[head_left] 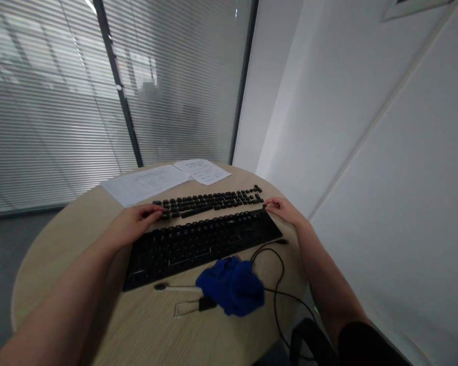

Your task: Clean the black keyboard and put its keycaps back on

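Observation:
A black keyboard (198, 249) lies slanted on the round table, its top row still bearing keycaps and its lower part without raised caps. Behind it, loose black keycaps (213, 199) are laid out in rows. My left hand (137, 221) is at the left end of these rows, thumb and fingers closing around a keycap there. At the right, my right hand (278, 208) pinches a small dark keycap near the keyboard's back right corner. In front of the keyboard are a crumpled blue cloth (232, 285), a white-handled brush (179, 288) and a wire keycap puller (193, 307).
Printed papers (147, 184) lie at the back of the wooden table (61, 259). A black cable (277, 284) loops over the right front edge. Beyond stand a glass partition with blinds (183, 101) and a white wall (385, 152); a dark chair part (309, 338) shows below.

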The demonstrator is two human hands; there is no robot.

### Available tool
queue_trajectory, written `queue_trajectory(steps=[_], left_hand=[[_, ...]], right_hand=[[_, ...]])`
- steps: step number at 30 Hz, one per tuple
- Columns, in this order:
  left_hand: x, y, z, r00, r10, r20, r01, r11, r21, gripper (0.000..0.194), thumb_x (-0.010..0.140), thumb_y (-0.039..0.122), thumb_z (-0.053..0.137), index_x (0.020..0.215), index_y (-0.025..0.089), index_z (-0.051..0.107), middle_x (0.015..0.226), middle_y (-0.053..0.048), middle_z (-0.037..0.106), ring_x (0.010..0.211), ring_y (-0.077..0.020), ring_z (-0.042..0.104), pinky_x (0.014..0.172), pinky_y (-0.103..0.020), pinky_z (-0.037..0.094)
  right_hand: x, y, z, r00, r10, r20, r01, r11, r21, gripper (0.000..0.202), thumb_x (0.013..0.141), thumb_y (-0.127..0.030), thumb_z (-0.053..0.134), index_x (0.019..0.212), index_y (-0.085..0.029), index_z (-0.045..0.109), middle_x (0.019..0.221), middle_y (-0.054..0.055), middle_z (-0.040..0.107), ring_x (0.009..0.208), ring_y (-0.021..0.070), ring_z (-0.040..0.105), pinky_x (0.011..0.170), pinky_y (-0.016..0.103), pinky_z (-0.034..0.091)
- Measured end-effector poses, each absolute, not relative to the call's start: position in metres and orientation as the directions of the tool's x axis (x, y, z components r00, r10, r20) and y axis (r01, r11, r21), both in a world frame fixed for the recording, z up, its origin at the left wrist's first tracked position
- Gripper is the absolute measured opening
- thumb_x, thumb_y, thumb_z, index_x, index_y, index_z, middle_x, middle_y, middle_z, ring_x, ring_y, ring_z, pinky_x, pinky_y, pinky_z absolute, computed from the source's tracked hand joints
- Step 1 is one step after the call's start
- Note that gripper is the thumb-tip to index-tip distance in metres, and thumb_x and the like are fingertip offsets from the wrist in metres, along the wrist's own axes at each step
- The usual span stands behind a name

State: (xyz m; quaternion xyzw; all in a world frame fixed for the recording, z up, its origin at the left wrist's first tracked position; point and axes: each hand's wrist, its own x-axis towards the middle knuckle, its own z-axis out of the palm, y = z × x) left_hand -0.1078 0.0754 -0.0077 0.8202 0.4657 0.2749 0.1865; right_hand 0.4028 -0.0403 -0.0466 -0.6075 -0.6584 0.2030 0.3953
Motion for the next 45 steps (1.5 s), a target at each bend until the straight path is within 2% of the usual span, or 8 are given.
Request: queue_trajectory(steps=[3, 13, 22, 28, 35, 41, 45], left_hand=[[-0.106, 0.073, -0.005, 0.409, 0.866, 0.287, 0.661, -0.498, 0.561, 0.058, 0.078, 0.067, 0.054, 0.106, 0.023, 0.081, 0.109, -0.009, 0.08, 0.094, -0.032, 0.072, 0.091, -0.041, 0.057], [-0.104, 0.067, -0.001, 0.46, 0.847, 0.266, 0.653, -0.526, 0.545, 0.057, 0.083, 0.062, 0.053, 0.112, 0.021, 0.079, 0.114, -0.009, 0.079, 0.098, -0.0307, 0.072, 0.096, -0.042, 0.056], [-0.102, 0.062, 0.002, 0.478, 0.838, 0.264, 0.635, -0.537, 0.555, 0.054, 0.084, 0.06, 0.054, 0.113, 0.021, 0.078, 0.118, -0.011, 0.078, 0.103, -0.0315, 0.072, 0.096, -0.043, 0.055], [-0.102, 0.061, 0.003, 0.493, 0.834, 0.248, 0.627, -0.538, 0.564, 0.051, 0.086, 0.057, 0.054, 0.113, 0.021, 0.078, 0.114, -0.01, 0.079, 0.098, -0.0291, 0.072, 0.093, -0.042, 0.055], [-0.099, 0.058, 0.004, 0.495, 0.835, 0.239, 0.62, -0.532, 0.576, 0.052, 0.086, 0.058, 0.054, 0.112, 0.021, 0.078, 0.11, -0.01, 0.08, 0.095, -0.0281, 0.072, 0.091, -0.041, 0.056], [-0.099, 0.057, 0.003, 0.506, 0.828, 0.24, 0.596, -0.537, 0.597, 0.053, 0.085, 0.058, 0.053, 0.111, 0.02, 0.078, 0.107, -0.01, 0.08, 0.094, -0.0284, 0.072, 0.091, -0.042, 0.055], [-0.099, 0.058, 0.004, 0.504, 0.827, 0.249, 0.6, -0.543, 0.587, 0.051, 0.085, 0.059, 0.053, 0.11, 0.022, 0.078, 0.107, -0.009, 0.08, 0.092, -0.0278, 0.072, 0.092, -0.042, 0.054]], right_hand=[[0.4, -0.039, -0.047, 0.028, 0.965, 0.26, 0.635, 0.184, -0.75, 0.037, 0.078, -0.045, 0.074, 0.102, -0.018, 0.076, 0.079, 0.002, 0.071, 0.071, 0.0182, 0.063, 0.073, 0.034, 0.054], [0.408, -0.036, -0.06, -0.039, 0.987, 0.158, 0.587, 0.15, -0.796, 0.032, 0.08, -0.04, 0.073, 0.102, -0.017, 0.076, 0.101, 0.009, 0.079, 0.09, 0.0228, 0.072, 0.087, 0.038, 0.056], [0.405, -0.039, -0.052, -0.052, 0.989, 0.135, 0.666, 0.135, -0.734, 0.03, 0.083, -0.039, 0.073, 0.103, -0.017, 0.077, 0.097, 0.008, 0.078, 0.087, 0.0217, 0.071, 0.084, 0.036, 0.056], [0.402, -0.042, -0.043, -0.069, 0.989, 0.134, 0.768, 0.138, -0.626, 0.026, 0.085, -0.033, 0.07, 0.103, -0.016, 0.077, 0.096, 0.008, 0.078, 0.086, 0.0213, 0.07, 0.083, 0.034, 0.055], [0.392, -0.044, -0.022, -0.132, 0.988, 0.076, 0.888, 0.152, -0.433, 0.024, 0.089, -0.026, 0.064, 0.106, -0.015, 0.078, 0.095, 0.009, 0.079, 0.083, 0.021, 0.069, 0.08, 0.032, 0.051], [0.381, -0.036, -0.006, -0.214, 0.977, -0.008, 0.948, 0.206, -0.243, 0.017, 0.084, -0.018, 0.069, 0.096, -0.018, 0.081, 0.09, 0.008, 0.079, 0.083, 0.0227, 0.069, 0.079, 0.032, 0.047], [0.38, -0.03, -0.001, -0.239, 0.97, -0.051, 0.96, 0.228, -0.164, 0.017, 0.084, -0.018, 0.071, 0.098, -0.018, 0.082, 0.092, 0.008, 0.08, 0.084, 0.0232, 0.07, 0.078, 0.031, 0.046]])
